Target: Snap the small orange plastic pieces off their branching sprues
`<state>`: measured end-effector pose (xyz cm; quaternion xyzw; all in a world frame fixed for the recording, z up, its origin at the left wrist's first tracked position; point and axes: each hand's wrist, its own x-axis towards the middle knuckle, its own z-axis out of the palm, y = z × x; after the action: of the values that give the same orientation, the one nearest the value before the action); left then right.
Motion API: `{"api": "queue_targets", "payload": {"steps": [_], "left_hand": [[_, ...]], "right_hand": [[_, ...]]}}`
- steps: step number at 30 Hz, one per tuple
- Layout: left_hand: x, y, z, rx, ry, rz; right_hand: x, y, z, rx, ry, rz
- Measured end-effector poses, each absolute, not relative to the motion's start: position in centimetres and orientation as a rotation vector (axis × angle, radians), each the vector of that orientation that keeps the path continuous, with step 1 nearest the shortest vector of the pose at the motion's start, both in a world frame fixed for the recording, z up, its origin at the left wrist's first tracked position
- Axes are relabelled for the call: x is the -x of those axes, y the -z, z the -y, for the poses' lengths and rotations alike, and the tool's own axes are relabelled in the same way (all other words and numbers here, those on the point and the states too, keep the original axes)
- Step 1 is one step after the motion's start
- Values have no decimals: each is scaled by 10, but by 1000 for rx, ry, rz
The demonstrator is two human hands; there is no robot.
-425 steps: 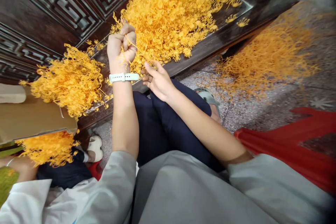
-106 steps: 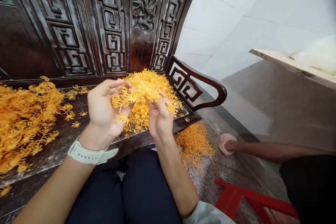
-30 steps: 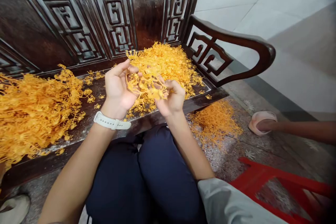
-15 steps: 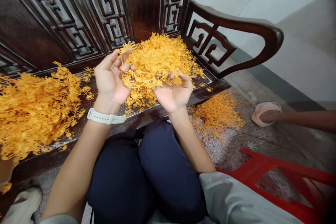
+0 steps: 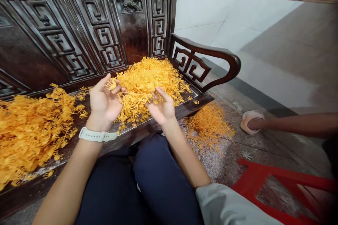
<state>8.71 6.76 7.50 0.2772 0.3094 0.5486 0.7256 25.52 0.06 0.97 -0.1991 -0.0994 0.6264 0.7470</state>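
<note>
My left hand (image 5: 105,102), with a pale watch strap (image 5: 98,135) at its wrist, is closed around a yellow plastic sprig (image 5: 112,84) that has small finger-like ends. Part of this sprig rises between the thumb and the fingers. Across from it, my right hand (image 5: 163,108) pinches yellow plastic strands, its fingertips partly hidden among them. Thin stems stretch between both hands. Behind them, on a dark carved wooden bench, lies a heap of the same yellow pieces (image 5: 155,74). A second, more tangled yellow heap (image 5: 34,130) spreads out left of my left hand.
The bench's armrest (image 5: 229,65) curves up at the right. Orange-yellow stems (image 5: 208,126) are piled on the speckled floor below it. A red plastic stool (image 5: 264,174) stands at the lower right, near another person's foot in a slipper (image 5: 252,122).
The view has tilted up and shifted, so the bench and heaps sit lower and more of the wall shows. My right-hand fingers have lifted and closed in slightly; my left hand keeps its hold.
</note>
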Motion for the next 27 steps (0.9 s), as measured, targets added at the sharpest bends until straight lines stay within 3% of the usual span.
{"api": "queue_targets", "payload": {"steps": [12, 20, 27], "left_hand": [[-86, -76, -67, -685, -1347, -658], [-95, -77, -63, -776, -1455, -653], [-97, -76, -49, -1237, -1054, -688]], "right_hand": [[-274, -7, 12, 427, -1372, 529], [-265, -1, 9, 607, -1159, 694], [-266, 15, -1, 1135, -790, 1056]]}}
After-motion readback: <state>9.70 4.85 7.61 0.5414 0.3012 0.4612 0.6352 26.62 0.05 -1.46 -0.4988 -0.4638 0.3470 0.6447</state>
